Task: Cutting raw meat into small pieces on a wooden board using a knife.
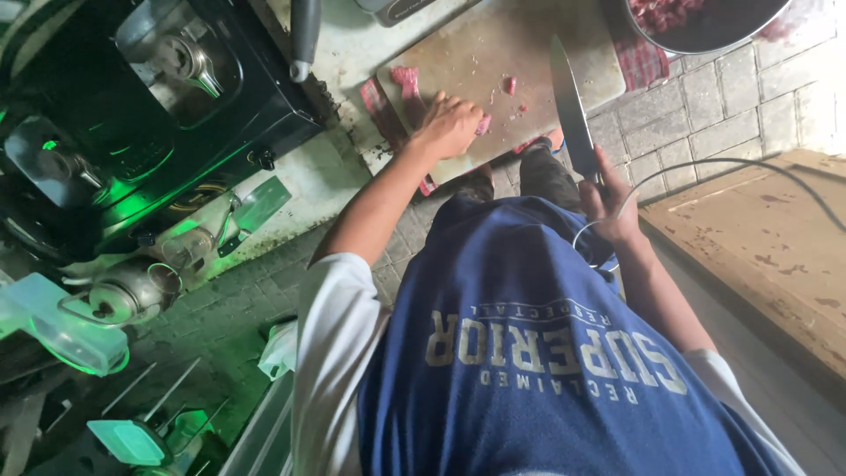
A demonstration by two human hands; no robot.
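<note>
Red meat strip (407, 88) on cutting board (493, 70) — left hand (448, 125) pressing it, right hand (608, 201) gripping knife (571, 110) just beside

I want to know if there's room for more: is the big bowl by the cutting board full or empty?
Not empty: red chopped meat lies inside the bowl. How full, I cannot tell; the picture's edge cuts it off.

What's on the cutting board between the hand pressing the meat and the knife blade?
In the head view, between the left hand and the knife, the cutting board holds only small meat scraps; otherwise it is bare.
</note>
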